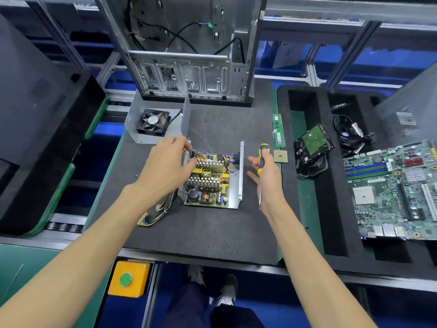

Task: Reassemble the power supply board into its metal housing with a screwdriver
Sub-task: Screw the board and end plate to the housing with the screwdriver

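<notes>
The power supply board (pixel 208 183), crowded with heat sinks, coils and capacitors, lies inside the open metal housing (pixel 240 176) on the dark mat. My left hand (pixel 165 165) rests over the board's far left corner, its fingertips pinching at the wires there. Beside the housing's right wall, my right hand (pixel 267 176) grips a yellow and black screwdriver (pixel 262 159) by the handle, its shaft pointing down toward me and its other fingers spread. A cable bundle (pixel 157 214) trails out from the housing's left side.
The housing's cover with a black fan (pixel 153 123) stands behind the left hand. An open computer case (pixel 189 74) stands at the back. To the right lie a memory stick (pixel 277 131), a processor chip (pixel 280 156), a hard drive (pixel 313 143) and a motherboard (pixel 392 188). A yellow button box (pixel 128 279) sits below the table edge.
</notes>
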The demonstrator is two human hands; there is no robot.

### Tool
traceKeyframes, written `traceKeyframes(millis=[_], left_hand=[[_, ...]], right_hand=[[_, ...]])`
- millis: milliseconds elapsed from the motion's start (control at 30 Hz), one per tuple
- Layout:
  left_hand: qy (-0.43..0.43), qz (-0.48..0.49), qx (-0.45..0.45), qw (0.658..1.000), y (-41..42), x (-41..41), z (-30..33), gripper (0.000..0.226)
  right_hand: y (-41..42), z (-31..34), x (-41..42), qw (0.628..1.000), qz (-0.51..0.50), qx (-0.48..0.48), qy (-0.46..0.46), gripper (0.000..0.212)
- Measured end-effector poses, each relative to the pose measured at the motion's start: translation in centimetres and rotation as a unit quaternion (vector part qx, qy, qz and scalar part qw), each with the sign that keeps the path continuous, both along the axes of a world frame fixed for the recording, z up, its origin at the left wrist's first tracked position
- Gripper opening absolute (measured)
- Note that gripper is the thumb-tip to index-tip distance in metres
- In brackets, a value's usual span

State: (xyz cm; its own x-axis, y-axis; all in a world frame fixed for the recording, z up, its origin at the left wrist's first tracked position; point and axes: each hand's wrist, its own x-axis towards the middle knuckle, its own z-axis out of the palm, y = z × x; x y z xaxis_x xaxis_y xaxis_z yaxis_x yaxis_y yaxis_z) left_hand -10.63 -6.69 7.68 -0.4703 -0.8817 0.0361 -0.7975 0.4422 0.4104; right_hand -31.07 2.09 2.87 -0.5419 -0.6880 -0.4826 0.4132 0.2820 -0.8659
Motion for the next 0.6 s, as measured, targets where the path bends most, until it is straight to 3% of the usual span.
traceKeyframes(millis=[200, 333, 467, 600], left_hand=[[0.005, -0.058, 0.059, 0.997, -2.5, -1.1, -0.8, 0.045], [0.025, -0.030, 0.142, 0.989, -4.0, -0.5, -1.3, 0.053], [0.117, -0.021, 0.203, 0.972, -5.1, 1.3, -2.0, 0.039], [0.193, 0.050, 0.223, 0.954, -7.8, 4.2, -2.7, 0.016]], right_hand=[[-1.1, 1.3, -0.1, 0.998, -0.044, 0.033, 0.042, 0.047], [-2.1, 2.6, 0.8, 0.997, -0.081, 0.004, 0.003, 0.049], [-3.3, 3.9, 2.8, 0.993, -0.095, -0.069, -0.024, 0.037], [-4.8, 4.9, 5.5, 0.993, -0.068, -0.094, -0.022, 0.041]])
